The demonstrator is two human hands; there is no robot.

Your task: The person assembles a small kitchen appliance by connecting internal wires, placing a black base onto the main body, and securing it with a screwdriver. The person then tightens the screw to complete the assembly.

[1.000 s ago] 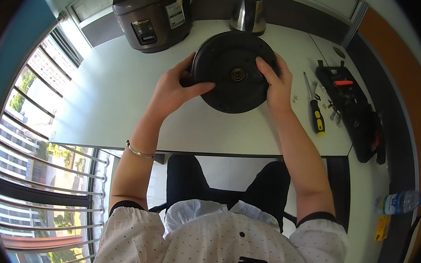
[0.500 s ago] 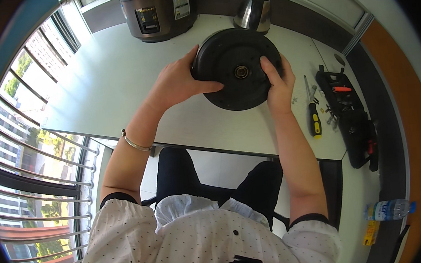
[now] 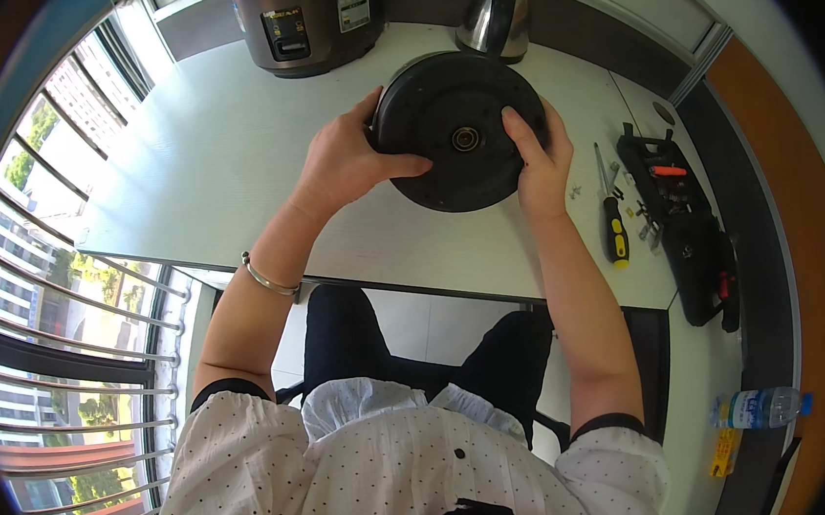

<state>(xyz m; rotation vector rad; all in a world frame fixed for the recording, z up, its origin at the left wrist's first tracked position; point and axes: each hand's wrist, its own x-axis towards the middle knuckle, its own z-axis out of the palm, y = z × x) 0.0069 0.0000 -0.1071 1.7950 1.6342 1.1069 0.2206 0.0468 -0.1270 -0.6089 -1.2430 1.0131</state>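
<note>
A round black disc-shaped base (image 3: 454, 116) with a small metal hub at its centre is held above the white table (image 3: 189, 169). My left hand (image 3: 350, 160) grips its left rim, thumb lying across the flat face. My right hand (image 3: 542, 163) grips the right rim, thumb on the face too. The disc is tilted toward me, its flat side showing.
A grey rice cooker (image 3: 308, 16) and a steel kettle (image 3: 498, 19) stand at the table's far edge. To the right lie a yellow-and-black screwdriver (image 3: 614, 230), small screws, and an open black tool case (image 3: 689, 223). A plastic bottle (image 3: 759, 409) lies lower right. Barred window at left.
The view has shifted a little, so the disc and both hands sit slightly lower and more central. Both hands keep the same grip on the disc.
</note>
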